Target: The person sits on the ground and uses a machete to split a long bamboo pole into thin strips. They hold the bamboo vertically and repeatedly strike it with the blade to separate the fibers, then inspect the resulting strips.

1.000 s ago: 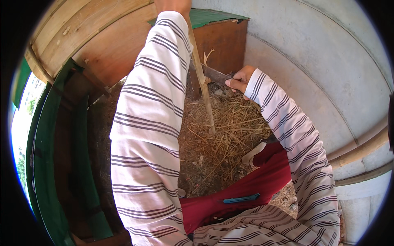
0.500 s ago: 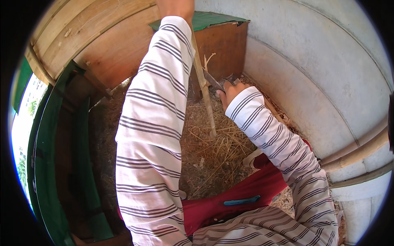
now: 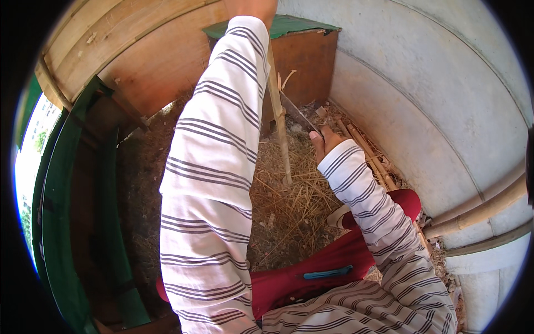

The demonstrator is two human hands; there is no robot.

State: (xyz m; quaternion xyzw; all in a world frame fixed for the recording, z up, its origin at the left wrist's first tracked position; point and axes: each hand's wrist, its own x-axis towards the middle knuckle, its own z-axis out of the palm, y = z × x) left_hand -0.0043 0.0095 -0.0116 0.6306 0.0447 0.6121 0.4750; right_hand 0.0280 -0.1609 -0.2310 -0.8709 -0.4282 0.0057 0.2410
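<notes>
A pale wooden stick (image 3: 282, 142) stands nearly upright, its lower end on the straw and its upper part behind my left sleeve. My left hand (image 3: 250, 6) is cut off by the top edge above the stick; its fingers do not show. In my right hand (image 3: 329, 139) is a large knife (image 3: 297, 114), the fingers closed round its handle, which is mostly hidden. The dark blade slants up and left, its far end against the stick at a notch. Beside that spot a thin split strip (image 3: 286, 80) peels away from the wood.
Loose straw (image 3: 300, 200) covers the ground. Behind the stick is a brown wooden box (image 3: 306, 61) with a green cover (image 3: 300, 23). A pale panel wall (image 3: 411, 100) curves along the right, with wooden poles (image 3: 372, 156) at its foot. Green-edged boards (image 3: 58, 222) stand left. A blue object (image 3: 328, 273) lies on my red trousers.
My right hand has drawn the knife slightly right and down, its blade still at the stick. My left forearm has shifted a little to the right.
</notes>
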